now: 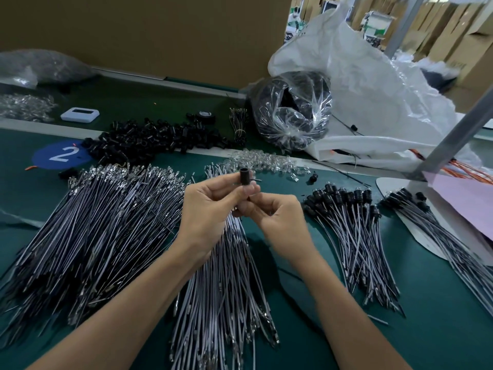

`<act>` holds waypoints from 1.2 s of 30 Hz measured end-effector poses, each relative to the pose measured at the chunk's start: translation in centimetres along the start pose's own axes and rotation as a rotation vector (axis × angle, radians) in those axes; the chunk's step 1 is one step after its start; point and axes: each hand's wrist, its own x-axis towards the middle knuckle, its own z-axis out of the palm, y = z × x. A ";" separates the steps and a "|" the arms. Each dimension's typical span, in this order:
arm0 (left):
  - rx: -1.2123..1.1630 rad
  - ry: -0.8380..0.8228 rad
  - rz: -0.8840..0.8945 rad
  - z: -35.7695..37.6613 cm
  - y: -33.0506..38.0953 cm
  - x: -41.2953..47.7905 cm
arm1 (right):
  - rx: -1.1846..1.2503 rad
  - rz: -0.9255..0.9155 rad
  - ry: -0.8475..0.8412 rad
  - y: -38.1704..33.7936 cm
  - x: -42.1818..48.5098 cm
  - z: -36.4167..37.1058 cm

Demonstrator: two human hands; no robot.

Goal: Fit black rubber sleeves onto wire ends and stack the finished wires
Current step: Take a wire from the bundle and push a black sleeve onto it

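Left grip [210,209] on sleeve [244,176], right grip [280,222] on wire [241,215]

Both bare forearms reach in from the lower edge and converge at mid-frame, wrists nearly straight. The left grip [210,209] is raised with the back of the hand toward the camera, its thumb and forefinger pinching a black sleeve [244,177] upright. The right grip [278,222] meets it from the right, fingers curled inward, thumb and forefinger pinching the sleeve's lower end. Their fingertips touch.
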 end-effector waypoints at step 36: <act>0.550 -0.084 0.255 -1.2 -1.5 0.8 | -0.214 -0.202 0.117 -1.5 2.7 -3.4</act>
